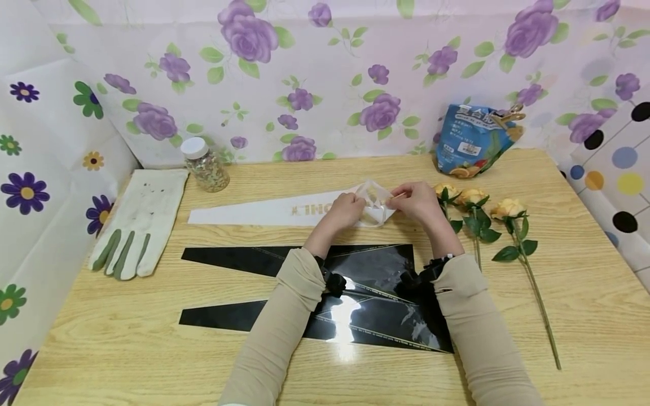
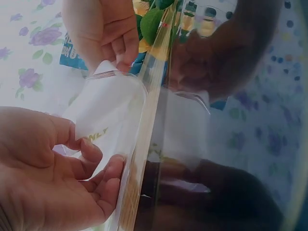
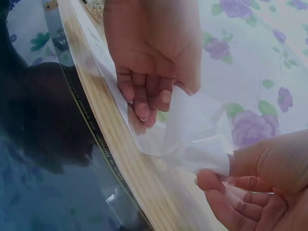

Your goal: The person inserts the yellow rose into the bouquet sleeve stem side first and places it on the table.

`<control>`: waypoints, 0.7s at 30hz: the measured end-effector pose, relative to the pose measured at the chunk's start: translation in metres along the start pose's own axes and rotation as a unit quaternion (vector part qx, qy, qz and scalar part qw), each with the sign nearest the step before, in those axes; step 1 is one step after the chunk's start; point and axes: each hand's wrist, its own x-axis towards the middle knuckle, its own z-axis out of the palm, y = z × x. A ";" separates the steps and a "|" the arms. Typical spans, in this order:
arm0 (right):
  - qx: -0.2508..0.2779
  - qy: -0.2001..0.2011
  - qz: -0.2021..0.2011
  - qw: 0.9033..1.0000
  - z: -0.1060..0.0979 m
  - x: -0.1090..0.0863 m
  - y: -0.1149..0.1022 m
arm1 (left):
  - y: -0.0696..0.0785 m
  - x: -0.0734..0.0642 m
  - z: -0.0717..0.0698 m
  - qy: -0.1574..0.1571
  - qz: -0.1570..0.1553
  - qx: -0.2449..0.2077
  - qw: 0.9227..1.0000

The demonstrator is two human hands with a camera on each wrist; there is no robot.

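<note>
A long, tapering white flower sleeve [image 1: 244, 215] with gold lettering lies across the far part of the table, its wide clear-edged mouth at the right. My left hand [image 1: 347, 210] pinches the near side of that mouth between thumb and finger. On the other side, my right hand [image 1: 417, 202] pinches the edge with thumb and fingertips. The right wrist view shows the translucent film [image 3: 197, 130] standing spread and creased between both hands. In the left wrist view, gold letters show beside my left thumb.
Two black flower sleeves [image 1: 223, 316] lie nearer, under my forearms. Yellow roses [image 1: 509, 208] with long stems lie at the right. A blue pouch [image 1: 472, 141] with a clip stands behind them. At the left are a lidded jar [image 1: 205, 166] and a work glove [image 1: 147, 203].
</note>
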 end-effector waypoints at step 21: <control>0.050 0.004 0.011 0.999 -0.014 -0.002 0.007 | -0.001 0.002 0.006 0.025 0.033 -0.017 0.999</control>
